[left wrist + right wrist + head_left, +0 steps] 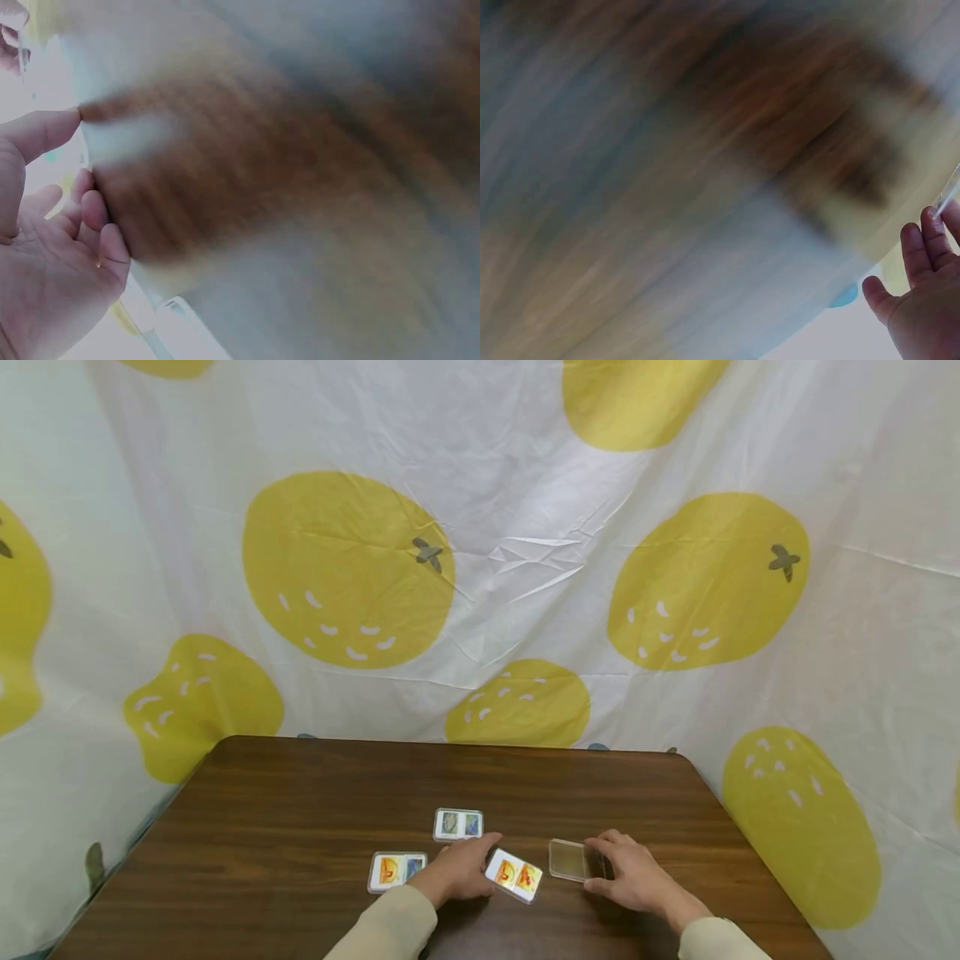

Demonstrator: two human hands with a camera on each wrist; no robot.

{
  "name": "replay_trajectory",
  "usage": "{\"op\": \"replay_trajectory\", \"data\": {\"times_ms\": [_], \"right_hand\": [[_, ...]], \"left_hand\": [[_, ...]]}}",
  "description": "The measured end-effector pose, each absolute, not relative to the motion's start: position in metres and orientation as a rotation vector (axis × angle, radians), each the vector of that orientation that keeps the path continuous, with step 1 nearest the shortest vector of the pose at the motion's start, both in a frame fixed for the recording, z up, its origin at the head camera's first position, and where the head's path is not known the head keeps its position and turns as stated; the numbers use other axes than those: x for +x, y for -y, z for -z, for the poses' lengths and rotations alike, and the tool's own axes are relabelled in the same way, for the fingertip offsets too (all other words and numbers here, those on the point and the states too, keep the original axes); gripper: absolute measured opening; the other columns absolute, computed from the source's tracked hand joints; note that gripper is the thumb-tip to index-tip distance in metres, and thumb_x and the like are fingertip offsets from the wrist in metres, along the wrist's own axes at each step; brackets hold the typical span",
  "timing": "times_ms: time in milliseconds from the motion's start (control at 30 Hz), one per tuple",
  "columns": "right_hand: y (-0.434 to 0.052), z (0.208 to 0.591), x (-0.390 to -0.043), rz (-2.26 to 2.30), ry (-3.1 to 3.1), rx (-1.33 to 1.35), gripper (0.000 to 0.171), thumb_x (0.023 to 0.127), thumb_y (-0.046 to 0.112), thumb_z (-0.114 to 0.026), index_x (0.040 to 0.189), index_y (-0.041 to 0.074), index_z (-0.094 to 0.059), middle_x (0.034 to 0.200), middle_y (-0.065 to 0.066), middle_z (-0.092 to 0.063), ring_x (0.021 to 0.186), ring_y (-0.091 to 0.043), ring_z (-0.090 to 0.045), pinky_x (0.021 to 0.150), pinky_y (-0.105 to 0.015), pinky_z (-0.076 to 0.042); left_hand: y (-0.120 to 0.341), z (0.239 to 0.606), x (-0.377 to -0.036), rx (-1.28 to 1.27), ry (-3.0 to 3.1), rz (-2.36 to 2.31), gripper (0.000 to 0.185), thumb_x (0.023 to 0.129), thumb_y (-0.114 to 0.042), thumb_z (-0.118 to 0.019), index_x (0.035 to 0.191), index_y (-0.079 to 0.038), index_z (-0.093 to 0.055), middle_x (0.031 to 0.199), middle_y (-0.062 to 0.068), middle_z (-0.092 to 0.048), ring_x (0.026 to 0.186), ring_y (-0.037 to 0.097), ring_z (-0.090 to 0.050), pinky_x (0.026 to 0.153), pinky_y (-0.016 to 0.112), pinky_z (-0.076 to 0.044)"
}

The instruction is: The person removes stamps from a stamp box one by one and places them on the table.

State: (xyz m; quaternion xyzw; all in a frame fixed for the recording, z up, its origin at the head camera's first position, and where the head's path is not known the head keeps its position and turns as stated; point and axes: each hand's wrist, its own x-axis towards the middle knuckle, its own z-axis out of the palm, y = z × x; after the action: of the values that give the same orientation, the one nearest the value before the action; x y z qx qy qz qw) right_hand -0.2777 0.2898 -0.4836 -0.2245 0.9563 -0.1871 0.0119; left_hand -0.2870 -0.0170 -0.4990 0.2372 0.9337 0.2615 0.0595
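In the head view my left hand (463, 868) grips the left end of a white card in a clear plastic case (513, 875), tilted, with two orange pictures on it. My right hand (630, 870) pinches a clear plastic lid (567, 860) at its right end, thumb at the near side and fingers at the far side. The lid lies to the right of the case, a small gap between them. The left wrist view shows the left hand (60, 247) with thumb and fingers apart, the case washed out by glare. In the right wrist view, the lid's edge (946, 193) meets the right fingertips.
Two more cased picture cards lie on the brown wooden table (300, 802): one with green and blue pictures (458, 824) behind the left hand, one with orange and blue pictures (397, 871) left of it. A white cloth with yellow fruit (348, 568) hangs behind and around the table.
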Motion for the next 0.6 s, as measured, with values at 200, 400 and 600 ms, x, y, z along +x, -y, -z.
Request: {"op": "replay_trajectory", "data": {"times_ms": [200,400,600], "right_hand": [[-0.302,0.484,-0.275,0.554,-2.991,-0.707,0.064,0.084,0.039,-0.077,0.131,0.000,-0.058,0.123,-0.013,-0.056,0.115,-0.040,-0.053,0.092,-0.065,-0.040],[-0.309,0.487,-0.275,0.519,-3.006,-0.746,0.063,0.082,0.037,-0.079,0.130,-0.001,-0.060,0.120,-0.013,-0.057,0.112,-0.040,-0.054,0.089,-0.064,-0.041],[-0.316,0.487,-0.273,0.488,-3.022,-0.746,0.062,0.081,0.036,-0.080,0.128,0.001,-0.061,0.119,-0.012,-0.057,0.110,-0.039,-0.055,0.086,-0.064,-0.042]], "left_hand": [[0.014,0.489,-0.286,0.715,-2.840,-0.698,0.070,0.072,-0.019,-0.082,0.136,-0.009,-0.056,0.122,0.009,-0.064,0.110,0.026,-0.060,0.091,0.045,-0.046],[0.014,0.489,-0.284,0.750,-2.859,-0.676,0.057,0.072,-0.021,-0.082,0.124,-0.008,-0.062,0.104,0.005,-0.066,0.094,0.019,-0.060,0.082,0.037,-0.047],[0.016,0.490,-0.283,0.758,-2.848,-0.711,0.051,0.073,-0.022,-0.084,0.118,-0.007,-0.064,0.102,0.005,-0.065,0.093,0.018,-0.060,0.084,0.034,-0.048]]}}
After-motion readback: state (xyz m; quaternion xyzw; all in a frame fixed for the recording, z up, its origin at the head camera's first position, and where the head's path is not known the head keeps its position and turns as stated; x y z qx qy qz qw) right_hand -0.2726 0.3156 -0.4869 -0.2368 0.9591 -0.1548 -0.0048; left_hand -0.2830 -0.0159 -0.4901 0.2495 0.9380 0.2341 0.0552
